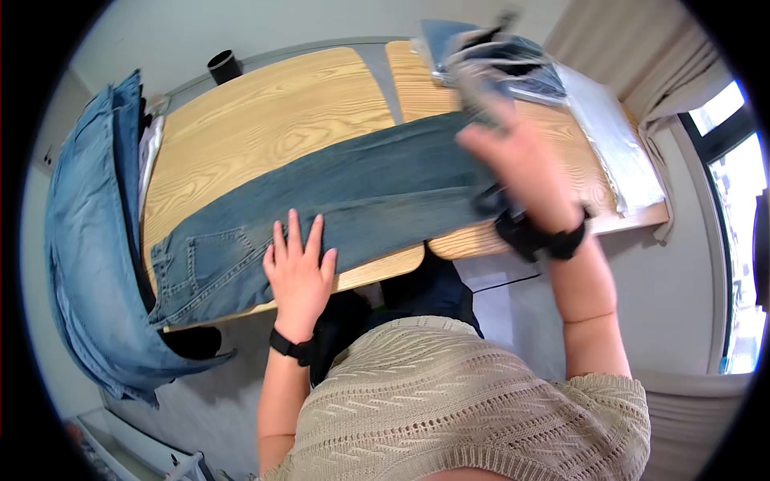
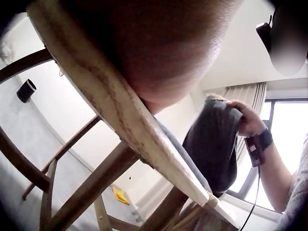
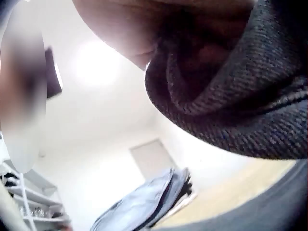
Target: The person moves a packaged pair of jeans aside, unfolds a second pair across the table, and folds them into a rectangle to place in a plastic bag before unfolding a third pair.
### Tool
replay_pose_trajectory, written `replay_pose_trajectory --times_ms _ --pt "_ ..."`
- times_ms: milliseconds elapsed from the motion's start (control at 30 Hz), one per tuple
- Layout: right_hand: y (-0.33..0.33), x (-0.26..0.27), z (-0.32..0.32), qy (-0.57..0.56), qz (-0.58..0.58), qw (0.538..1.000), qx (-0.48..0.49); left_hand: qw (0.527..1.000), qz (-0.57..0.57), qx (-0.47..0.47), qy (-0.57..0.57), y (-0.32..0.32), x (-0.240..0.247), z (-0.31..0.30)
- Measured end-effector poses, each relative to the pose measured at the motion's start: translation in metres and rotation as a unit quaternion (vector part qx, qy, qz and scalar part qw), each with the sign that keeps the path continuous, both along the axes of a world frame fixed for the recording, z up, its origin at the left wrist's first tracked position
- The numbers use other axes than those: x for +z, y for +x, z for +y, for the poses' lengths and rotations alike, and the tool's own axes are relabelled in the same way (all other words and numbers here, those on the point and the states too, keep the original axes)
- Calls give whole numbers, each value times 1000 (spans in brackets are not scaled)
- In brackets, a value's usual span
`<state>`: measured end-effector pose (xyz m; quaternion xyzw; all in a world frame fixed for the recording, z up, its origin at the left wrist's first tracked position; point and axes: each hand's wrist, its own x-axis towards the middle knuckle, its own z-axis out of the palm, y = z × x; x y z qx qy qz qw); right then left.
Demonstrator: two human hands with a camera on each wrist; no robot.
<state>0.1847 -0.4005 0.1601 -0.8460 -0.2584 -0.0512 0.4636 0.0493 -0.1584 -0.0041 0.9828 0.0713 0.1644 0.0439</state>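
A pair of faded blue-grey jeans (image 1: 353, 184) lies lengthwise across the wooden tables, waist and pocket at the left. My left hand (image 1: 298, 272) rests on them near the pocket, fingers straight and spread at the table's front edge. Over the right end, my right hand (image 1: 525, 164) is blurred in the head view. The left wrist view shows that same right hand (image 2: 248, 119) gripping the raised leg end (image 2: 211, 139) above the table. Bunched denim (image 3: 226, 110) fills the upper right of the right wrist view, just under the hand.
Light blue jeans (image 1: 88, 240) hang over the left table edge. Clear plastic packs with denim (image 1: 537, 80) lie at the far right, beside a white plastic sheet (image 1: 618, 140). A black bin (image 1: 224, 67) stands behind the tables. A gap (image 1: 381, 80) separates the two tabletops (image 1: 265, 112).
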Motion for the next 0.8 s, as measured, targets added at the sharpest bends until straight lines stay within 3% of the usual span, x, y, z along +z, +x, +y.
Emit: replay_pose_trajectory --times_ms 33,67,100,167,233,300,400,500,633,700,733,800 --pt "-13 -20 25 -8 -10 998 67 1000 -10 -5 -1 0 -1 0" --pt "-11 -68 45 -32 -162 978 129 1000 -19 -6 2 1 -3 1" --pt "-26 -92 63 -41 -101 978 177 1000 -24 -7 -2 0 -3 1" --pt "-44 -122 80 -184 66 949 246 1000 -20 -5 -6 0 -3 3" --pt "-60 -135 89 -200 -24 965 168 999 -26 -5 -22 -1 -4 3" --pt "-61 -138 89 -180 -46 968 166 999 -34 -9 -25 0 -5 4" --pt "-59 -123 89 -172 13 972 161 999 -35 -8 -25 -2 -1 3" --pt "-66 -120 95 -157 -14 978 136 999 -32 -14 -17 -2 0 4" --pt "-76 -117 81 -190 16 952 241 992 -53 -12 -110 -2 0 5" --pt "-70 -99 55 -133 0 950 282 992 -68 -35 -102 -3 0 5" --pt "-64 -92 36 -115 -24 954 277 990 -70 -46 -110 -5 2 3" --pt "-51 -73 1 -134 -88 973 166 990 -70 -80 -97 -3 0 3"
